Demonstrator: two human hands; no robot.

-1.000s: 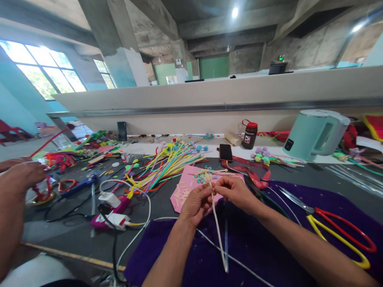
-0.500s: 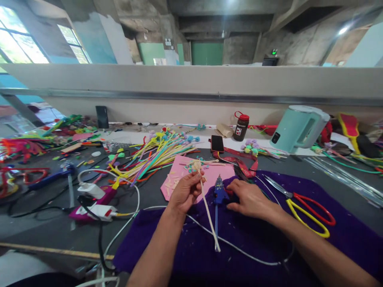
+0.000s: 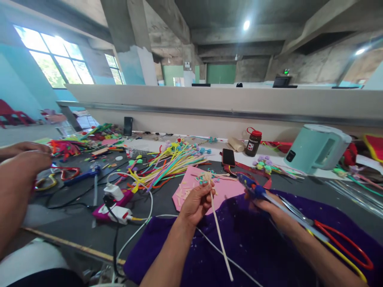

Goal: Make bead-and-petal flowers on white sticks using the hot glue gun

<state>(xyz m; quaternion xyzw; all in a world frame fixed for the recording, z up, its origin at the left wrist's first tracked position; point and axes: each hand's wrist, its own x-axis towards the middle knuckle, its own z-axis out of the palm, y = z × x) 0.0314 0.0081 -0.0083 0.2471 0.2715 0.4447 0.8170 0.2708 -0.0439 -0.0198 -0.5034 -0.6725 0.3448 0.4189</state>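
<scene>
Near the centre, my left hand [image 3: 196,204] pinches a cream-coloured stem [image 3: 220,235] just below its pale, flower-like head [image 3: 206,177]. The stem slants down over a dark purple cloth [image 3: 239,227]. My right hand [image 3: 261,203] is wrapped round a blue glue gun [image 3: 253,189], whose nozzle points up and left, with a glue stick running back over the forearm. Behind my left hand lies a pink sheet [image 3: 229,191] with small cream and teal pieces. Scissors [image 3: 341,235] with red and yellow handles rest beside my right forearm, partly hidden.
Colourful stems [image 3: 167,159] lie behind the pink sheet. A power strip [image 3: 115,207] with white cables is at the left. A phone [image 3: 228,158], a brown bottle [image 3: 253,142] and a mint kettle [image 3: 317,147] stand or lie behind. Another person's hands [image 3: 32,159] are at far left.
My right hand has picked up the blue glue gun from the cloth and raised it. The view has shifted left and up, and another person's hands have come into sight.
</scene>
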